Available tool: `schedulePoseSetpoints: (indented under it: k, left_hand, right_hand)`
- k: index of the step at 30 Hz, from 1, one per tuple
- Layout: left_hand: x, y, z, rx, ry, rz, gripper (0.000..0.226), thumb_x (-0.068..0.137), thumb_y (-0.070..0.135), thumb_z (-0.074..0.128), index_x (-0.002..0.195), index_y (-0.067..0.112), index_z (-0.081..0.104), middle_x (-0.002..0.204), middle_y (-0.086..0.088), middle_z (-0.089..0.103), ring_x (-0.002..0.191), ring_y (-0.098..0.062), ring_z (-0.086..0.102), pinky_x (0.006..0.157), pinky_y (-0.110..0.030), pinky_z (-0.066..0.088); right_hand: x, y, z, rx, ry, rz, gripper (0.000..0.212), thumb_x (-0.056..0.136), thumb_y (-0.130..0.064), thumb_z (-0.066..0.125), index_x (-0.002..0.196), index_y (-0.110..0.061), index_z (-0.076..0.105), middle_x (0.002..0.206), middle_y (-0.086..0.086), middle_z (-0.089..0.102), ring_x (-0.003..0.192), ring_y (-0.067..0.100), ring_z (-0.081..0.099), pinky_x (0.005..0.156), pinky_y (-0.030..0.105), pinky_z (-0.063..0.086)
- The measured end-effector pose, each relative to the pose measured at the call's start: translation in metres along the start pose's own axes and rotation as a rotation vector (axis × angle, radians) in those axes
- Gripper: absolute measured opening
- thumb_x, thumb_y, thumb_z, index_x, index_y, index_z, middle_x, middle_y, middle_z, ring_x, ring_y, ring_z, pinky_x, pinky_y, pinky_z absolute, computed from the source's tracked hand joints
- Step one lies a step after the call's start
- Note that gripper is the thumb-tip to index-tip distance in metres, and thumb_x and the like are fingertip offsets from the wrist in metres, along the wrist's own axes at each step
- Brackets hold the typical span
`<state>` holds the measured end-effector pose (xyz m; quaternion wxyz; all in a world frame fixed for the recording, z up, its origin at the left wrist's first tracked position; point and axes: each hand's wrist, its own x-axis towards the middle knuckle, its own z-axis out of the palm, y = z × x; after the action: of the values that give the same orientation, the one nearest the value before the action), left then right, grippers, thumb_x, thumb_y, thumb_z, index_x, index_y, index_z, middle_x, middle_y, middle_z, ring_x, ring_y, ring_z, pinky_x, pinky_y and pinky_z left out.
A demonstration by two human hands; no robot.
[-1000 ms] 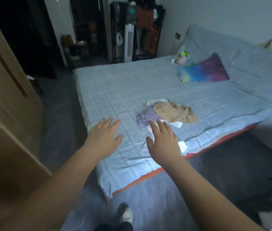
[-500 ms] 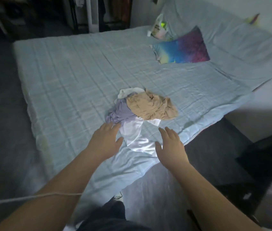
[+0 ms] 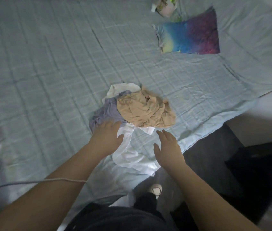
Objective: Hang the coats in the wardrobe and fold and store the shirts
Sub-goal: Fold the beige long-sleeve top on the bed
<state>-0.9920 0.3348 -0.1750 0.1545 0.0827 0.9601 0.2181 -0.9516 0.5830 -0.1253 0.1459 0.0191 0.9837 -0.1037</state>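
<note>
Near the bed (image 3: 48, 72) edge, I see a beige shirt (image 3: 145, 112) heaped on a lavender shirt (image 3: 105, 114) and a white shirt (image 3: 127, 152). Now my left hand (image 3: 107, 139) lies on the lavender one, fingers (image 3: 113, 125) released; my right hand (image 3: 168, 150) hovers alongside, equally slack.

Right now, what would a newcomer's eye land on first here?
A crumpled heap of clothes by the pale blue bed's near edge: a tan garment atop a lavender garment and a white garment. Farther back on the right lies a rainbow pillow.
</note>
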Motion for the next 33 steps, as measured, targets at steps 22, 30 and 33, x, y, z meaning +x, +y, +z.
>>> schedulePoseSetpoints:
  k: [22,30,33]
  left_hand:
    - [0.314,0.088,0.125,-0.154,-0.07,-0.45,0.057,0.093,0.018,0.059,0.146,0.008,0.04,0.145,-0.019,0.045,0.129,-0.036,0.047,0.104,-0.042,0.042]
    - [0.38,0.057,0.159,0.091,-0.249,-0.492,0.054,0.101,0.027,0.046,0.153,0.022,0.032,0.163,-0.013,0.017,0.145,-0.035,0.026,0.109,-0.044,0.037]
    - [0.379,0.052,0.158,0.163,-0.179,-0.494,0.037,0.097,0.021,0.047,0.132,0.015,0.053,0.143,-0.015,0.044,0.121,-0.032,0.049,0.084,-0.041,0.046]
  right_hand:
    - [0.401,0.197,0.046,0.07,-0.383,-0.302,0.05,0.088,-0.015,0.052,0.138,-0.011,0.049,0.134,0.016,0.05,0.118,0.04,0.05,0.09,0.048,0.049]
    - [0.484,0.173,0.104,0.017,-0.549,-0.44,0.073,0.089,-0.014,0.048,0.153,-0.034,0.022,0.162,0.005,0.01,0.143,0.036,0.026,0.11,0.049,0.037]
    - [0.489,0.175,0.113,-0.128,-0.546,-0.444,0.061,0.091,-0.012,0.043,0.148,-0.032,0.033,0.152,0.01,0.025,0.132,0.039,0.037,0.101,0.048,0.044]
